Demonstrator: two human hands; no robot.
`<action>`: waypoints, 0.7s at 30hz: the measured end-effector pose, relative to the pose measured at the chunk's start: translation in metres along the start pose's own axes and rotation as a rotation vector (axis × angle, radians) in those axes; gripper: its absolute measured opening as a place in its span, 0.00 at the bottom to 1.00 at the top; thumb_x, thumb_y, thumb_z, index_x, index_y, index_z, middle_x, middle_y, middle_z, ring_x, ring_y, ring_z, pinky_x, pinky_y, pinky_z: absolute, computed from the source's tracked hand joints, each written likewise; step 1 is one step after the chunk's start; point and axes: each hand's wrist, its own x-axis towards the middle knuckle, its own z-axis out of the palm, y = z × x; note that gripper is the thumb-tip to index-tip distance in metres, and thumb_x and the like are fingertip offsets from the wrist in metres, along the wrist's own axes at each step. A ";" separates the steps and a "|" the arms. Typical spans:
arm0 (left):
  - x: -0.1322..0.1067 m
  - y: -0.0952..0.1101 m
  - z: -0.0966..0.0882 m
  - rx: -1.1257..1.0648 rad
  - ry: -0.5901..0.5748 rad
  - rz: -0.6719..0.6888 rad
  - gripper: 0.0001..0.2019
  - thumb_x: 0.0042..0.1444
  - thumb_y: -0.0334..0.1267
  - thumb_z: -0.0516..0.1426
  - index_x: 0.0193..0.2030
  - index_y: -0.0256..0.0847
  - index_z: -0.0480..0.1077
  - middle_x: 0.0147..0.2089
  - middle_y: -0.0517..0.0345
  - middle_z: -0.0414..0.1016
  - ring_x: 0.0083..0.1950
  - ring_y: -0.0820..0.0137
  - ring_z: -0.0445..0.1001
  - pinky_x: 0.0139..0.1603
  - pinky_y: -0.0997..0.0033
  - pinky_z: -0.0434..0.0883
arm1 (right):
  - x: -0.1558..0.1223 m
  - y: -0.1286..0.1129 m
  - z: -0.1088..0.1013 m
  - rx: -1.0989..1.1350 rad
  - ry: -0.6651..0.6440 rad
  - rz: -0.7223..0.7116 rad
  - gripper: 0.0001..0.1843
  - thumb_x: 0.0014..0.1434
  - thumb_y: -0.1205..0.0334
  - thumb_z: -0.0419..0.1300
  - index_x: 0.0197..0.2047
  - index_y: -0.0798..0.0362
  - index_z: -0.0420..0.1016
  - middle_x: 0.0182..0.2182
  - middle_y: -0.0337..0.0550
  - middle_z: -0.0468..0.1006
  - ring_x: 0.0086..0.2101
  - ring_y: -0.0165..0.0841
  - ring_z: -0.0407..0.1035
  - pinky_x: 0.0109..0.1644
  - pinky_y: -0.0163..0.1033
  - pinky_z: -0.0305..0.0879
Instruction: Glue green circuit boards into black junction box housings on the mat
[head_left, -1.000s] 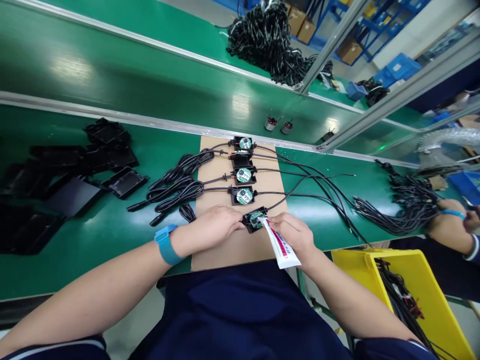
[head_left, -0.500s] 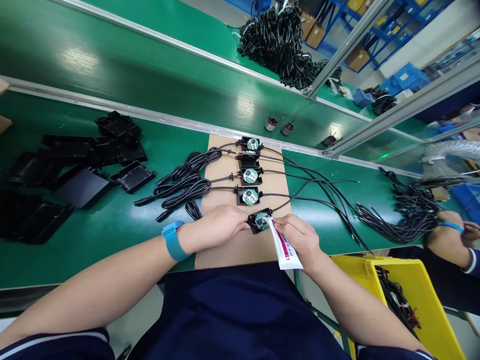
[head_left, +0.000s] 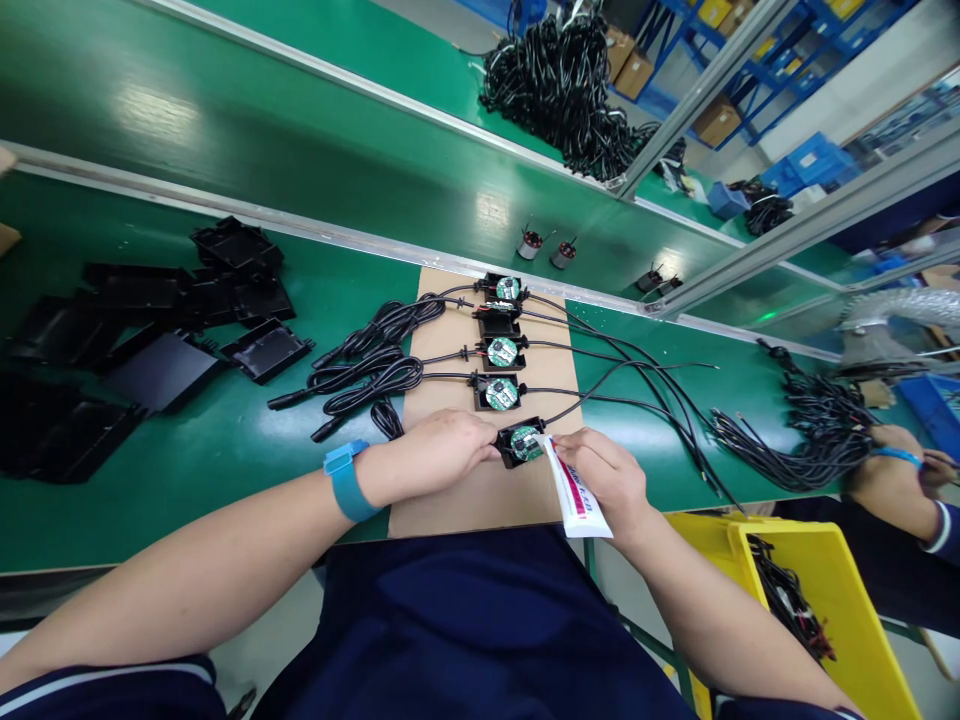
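Observation:
My right hand [head_left: 606, 478] grips a white and red squeeze tube [head_left: 579, 500], its nozzle at the right edge of a round green circuit board [head_left: 526, 443]. That board sits in a small black plastic housing [head_left: 513, 458], the nearest in a column. My left hand [head_left: 450, 447] has thumb and fingers closed on the housing's left end, perhaps on the cable there. Beyond it, on a cardboard sheet [head_left: 439, 505], stand several more black housings [head_left: 496, 394], most showing a round board. Black cables run out from them on both sides.
Empty black housings [head_left: 161, 370] are heaped at the left. Coiled cables [head_left: 382, 350] lie beside the cardboard. Loose cables [head_left: 810, 430] are bundled at right, near another person's hand [head_left: 892, 480]. A yellow bin [head_left: 832, 580] stands at front right. Small motors [head_left: 530, 243] are on the line behind.
My right hand and the tube have shifted slightly to the right, the nozzle staying over the board's right side. My left hand stays in place. The motors behind have slid left.

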 end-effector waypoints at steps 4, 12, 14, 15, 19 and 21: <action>0.000 -0.001 0.001 -0.012 -0.003 0.006 0.13 0.69 0.41 0.54 0.38 0.39 0.76 0.38 0.55 0.80 0.41 0.65 0.79 0.45 0.68 0.70 | -0.002 0.002 -0.001 0.010 0.004 0.021 0.11 0.63 0.76 0.58 0.45 0.52 0.74 0.40 0.51 0.79 0.41 0.39 0.75 0.40 0.43 0.75; -0.001 -0.005 0.004 -0.055 0.019 0.009 0.13 0.69 0.42 0.53 0.39 0.41 0.77 0.38 0.55 0.81 0.42 0.65 0.79 0.48 0.67 0.71 | -0.006 0.004 0.000 0.046 0.051 0.047 0.13 0.62 0.75 0.59 0.46 0.51 0.77 0.41 0.51 0.80 0.41 0.39 0.77 0.42 0.44 0.77; -0.001 -0.003 0.003 -0.064 0.014 0.002 0.13 0.69 0.42 0.53 0.39 0.41 0.77 0.38 0.56 0.81 0.41 0.66 0.79 0.48 0.67 0.71 | -0.003 0.004 0.000 0.049 0.049 0.053 0.12 0.62 0.74 0.59 0.45 0.51 0.77 0.40 0.50 0.80 0.41 0.39 0.77 0.42 0.44 0.77; -0.001 -0.002 0.002 -0.065 0.013 0.000 0.13 0.69 0.42 0.54 0.39 0.40 0.77 0.38 0.55 0.81 0.41 0.65 0.79 0.47 0.68 0.71 | -0.001 0.004 -0.001 0.044 0.047 0.055 0.11 0.62 0.74 0.59 0.45 0.51 0.78 0.40 0.50 0.80 0.40 0.39 0.77 0.41 0.43 0.77; 0.000 0.002 0.000 -0.047 0.028 -0.019 0.14 0.68 0.43 0.54 0.37 0.40 0.77 0.37 0.55 0.81 0.41 0.65 0.79 0.46 0.67 0.71 | 0.001 0.003 -0.004 0.015 0.039 0.053 0.11 0.63 0.74 0.59 0.44 0.52 0.77 0.40 0.50 0.79 0.41 0.39 0.77 0.41 0.43 0.77; 0.000 0.001 0.000 -0.050 0.021 -0.011 0.14 0.69 0.42 0.54 0.38 0.41 0.77 0.37 0.55 0.81 0.42 0.65 0.79 0.46 0.68 0.71 | -0.001 0.001 -0.007 0.022 0.038 0.052 0.11 0.63 0.75 0.58 0.45 0.52 0.76 0.40 0.50 0.79 0.41 0.39 0.76 0.41 0.43 0.77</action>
